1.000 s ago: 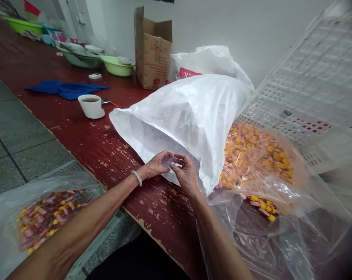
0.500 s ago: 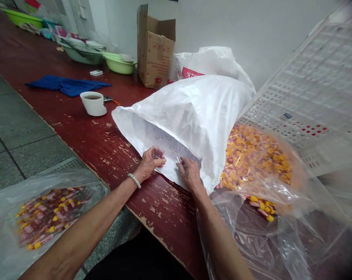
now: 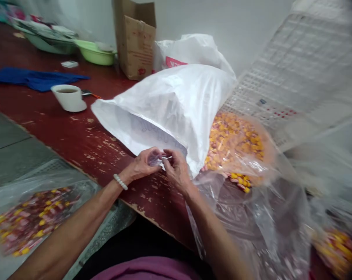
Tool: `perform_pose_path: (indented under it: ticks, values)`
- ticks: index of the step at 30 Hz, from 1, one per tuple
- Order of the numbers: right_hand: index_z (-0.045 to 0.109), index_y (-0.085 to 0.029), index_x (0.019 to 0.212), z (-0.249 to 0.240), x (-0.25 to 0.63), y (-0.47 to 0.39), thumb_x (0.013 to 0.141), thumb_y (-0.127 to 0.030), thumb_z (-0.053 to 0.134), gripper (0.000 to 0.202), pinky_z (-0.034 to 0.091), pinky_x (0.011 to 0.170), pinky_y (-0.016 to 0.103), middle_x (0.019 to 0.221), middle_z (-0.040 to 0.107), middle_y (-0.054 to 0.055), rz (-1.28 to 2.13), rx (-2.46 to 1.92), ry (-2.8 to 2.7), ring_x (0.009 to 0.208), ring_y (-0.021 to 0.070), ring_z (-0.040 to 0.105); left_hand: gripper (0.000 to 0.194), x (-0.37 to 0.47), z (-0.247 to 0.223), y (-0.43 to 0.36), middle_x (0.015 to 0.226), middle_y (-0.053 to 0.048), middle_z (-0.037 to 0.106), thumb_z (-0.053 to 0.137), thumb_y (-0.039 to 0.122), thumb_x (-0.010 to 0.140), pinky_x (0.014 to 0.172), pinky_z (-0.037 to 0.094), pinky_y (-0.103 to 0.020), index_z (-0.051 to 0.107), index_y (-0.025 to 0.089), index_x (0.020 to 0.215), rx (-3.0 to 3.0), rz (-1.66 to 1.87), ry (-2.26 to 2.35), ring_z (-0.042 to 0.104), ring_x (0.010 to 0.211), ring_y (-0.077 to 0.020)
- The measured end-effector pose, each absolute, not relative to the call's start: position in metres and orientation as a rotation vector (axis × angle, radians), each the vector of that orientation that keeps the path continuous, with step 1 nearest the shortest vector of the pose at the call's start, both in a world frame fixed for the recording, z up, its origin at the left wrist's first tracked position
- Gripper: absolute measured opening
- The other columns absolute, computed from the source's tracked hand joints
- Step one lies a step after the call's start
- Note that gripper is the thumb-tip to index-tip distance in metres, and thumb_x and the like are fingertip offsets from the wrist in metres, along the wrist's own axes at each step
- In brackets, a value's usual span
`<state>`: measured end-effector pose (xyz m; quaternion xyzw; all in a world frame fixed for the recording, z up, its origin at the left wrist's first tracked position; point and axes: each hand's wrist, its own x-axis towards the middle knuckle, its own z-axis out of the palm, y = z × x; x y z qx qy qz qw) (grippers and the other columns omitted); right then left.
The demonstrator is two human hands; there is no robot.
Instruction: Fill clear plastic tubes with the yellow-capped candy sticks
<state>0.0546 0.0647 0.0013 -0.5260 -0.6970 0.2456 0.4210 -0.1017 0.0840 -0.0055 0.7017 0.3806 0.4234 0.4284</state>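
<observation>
My left hand [image 3: 144, 163], with a beaded bracelet at the wrist, is closed around small clear plastic tubes [image 3: 154, 157]. Beside it, almost touching, my right hand [image 3: 176, 168] pinches a clear piece that looks like another tube; blur hides its exact shape. Both hands are just in front of the mouth of a large white sack [image 3: 176, 93] lying on its side. Outlines of more clear tubes show faintly inside the sack.
The worn red table [image 3: 77, 136] holds a white cup [image 3: 68, 98] of dark liquid, a blue cloth [image 3: 39, 78], a green basin [image 3: 97, 53] and a cardboard box [image 3: 139, 46]. Yellow-capped pieces [image 3: 237, 136] lie right, by a tilted white crate [image 3: 304, 74]. Another bagful [image 3: 33, 217] sits lower left.
My right hand has come out of the sack's mouth with the clear tube and moved left to meet my left hand. The view has shifted to the right.
</observation>
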Motion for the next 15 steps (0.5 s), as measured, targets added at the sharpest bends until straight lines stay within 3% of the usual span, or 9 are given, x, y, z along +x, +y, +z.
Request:
perform_pose_path:
  ticks: [4,8,11,13,15]
  values:
    - [0.050,-0.021,0.114,0.016,0.068,0.029,0.083,-0.023,0.052,0.032,0.050,0.066,0.024,0.096,0.065,0.002,0.726,-1.287,-1.642,0.069,0.0098,0.062,0.033,-0.077,-0.005,0.064,0.079,0.001,0.059,0.072,0.020,0.061,0.060,0.048,-0.022,0.048,0.017,0.083,1.455,1.066,0.857,0.059,0.068,-0.0120]
    - [0.058,-0.020,0.102,0.021,0.130,-0.004,0.083,-0.024,0.051,0.020,0.049,0.072,0.025,0.094,0.065,0.004,0.372,-1.355,-1.627,0.078,0.0120,0.061,0.047,-0.056,-0.007,0.041,0.089,-0.003,0.063,0.073,0.017,0.059,0.052,0.052,-0.024,0.050,0.020,0.100,1.021,1.063,0.749,0.060,0.066,-0.0137]
    - [0.059,-0.019,0.097,0.010,0.210,-0.012,0.085,-0.022,0.045,0.020,0.048,0.075,0.029,0.089,0.065,0.005,0.098,-1.649,-1.519,0.081,0.0152,0.061,0.057,-0.050,-0.005,0.027,0.086,-0.001,0.062,0.072,0.013,0.059,0.052,0.054,-0.028,0.054,0.023,0.112,0.804,1.023,0.682,0.060,0.062,-0.0126]
    - [0.060,-0.015,0.097,-0.002,0.262,-0.007,0.082,-0.018,0.041,0.024,0.047,0.078,0.033,0.091,0.066,0.008,-0.159,-1.976,-1.474,0.085,0.0188,0.060,0.056,-0.049,-0.003,0.020,0.083,0.001,0.061,0.071,0.011,0.058,0.054,0.056,-0.030,0.057,0.024,0.111,0.740,0.992,0.647,0.060,0.062,-0.0125]
    - [0.062,-0.011,0.097,-0.014,0.299,0.001,0.077,-0.016,0.047,0.025,0.045,0.084,0.038,0.098,0.065,0.013,-0.206,-2.054,-1.494,0.094,0.0228,0.058,0.053,-0.047,-0.002,0.016,0.083,0.001,0.061,0.070,0.011,0.058,0.055,0.056,-0.031,0.060,0.023,0.108,0.727,0.971,0.633,0.060,0.063,-0.0130]
